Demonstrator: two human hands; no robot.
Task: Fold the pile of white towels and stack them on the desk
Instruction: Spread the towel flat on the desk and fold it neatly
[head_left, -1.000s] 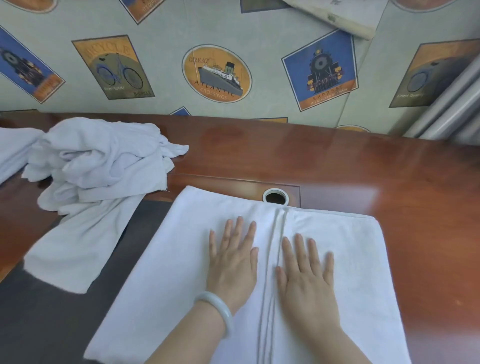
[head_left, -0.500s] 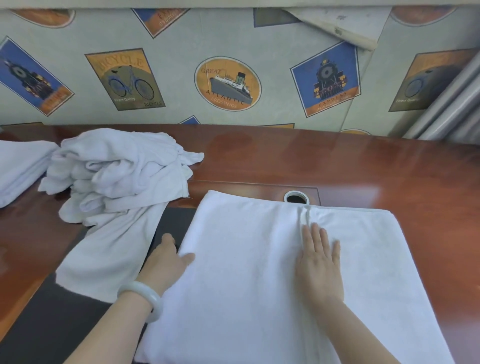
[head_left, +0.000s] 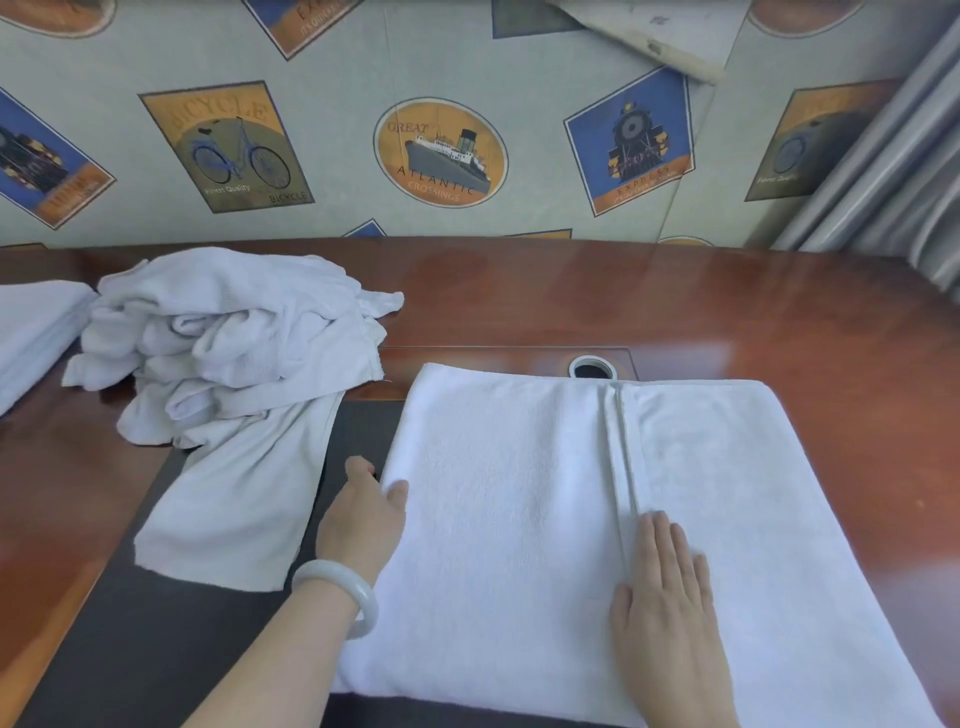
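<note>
A white towel (head_left: 509, 499) lies flat on the desk in front of me, its two edges meeting in a seam down the middle. My left hand (head_left: 363, 519) grips the towel's left edge, thumb on top and fingers tucked under. My right hand (head_left: 665, 582) presses flat on the towel just right of the seam, fingers straight. A crumpled pile of white towels (head_left: 228, 343) sits at the left, one towel trailing toward me. A folded white towel (head_left: 31, 332) shows at the far left edge.
The desk (head_left: 779, 322) is glossy red-brown wood with a dark inset mat (head_left: 171, 649) under the towel's left side. A round cable hole (head_left: 592, 369) sits just beyond the towel. Patterned wallpaper rises behind; grey curtain folds hang at the right.
My left hand left the towel's middle, slid to its left edge and took hold of it. My right hand stayed flat by the seam, drawing a little nearer to me.
</note>
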